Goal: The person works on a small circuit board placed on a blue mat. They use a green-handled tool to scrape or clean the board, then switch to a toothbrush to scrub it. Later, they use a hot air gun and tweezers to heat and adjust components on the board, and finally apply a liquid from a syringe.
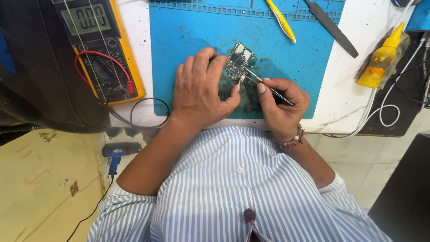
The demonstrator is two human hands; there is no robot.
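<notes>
My left hand (201,92) pinches the small circuit board (239,64) by its lower left edge and holds it tilted just above the blue mat (201,31). My right hand (282,105) is closed on thin tweezers (264,84); they run up-left, and the tips touch the board's lower right edge

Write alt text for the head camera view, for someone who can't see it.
Left hand holds a small circuit board over a blue work mat while the right hand touches tweezers to it. A yellow multimeter lies left, a yellow squeeze bottle right.
</notes>
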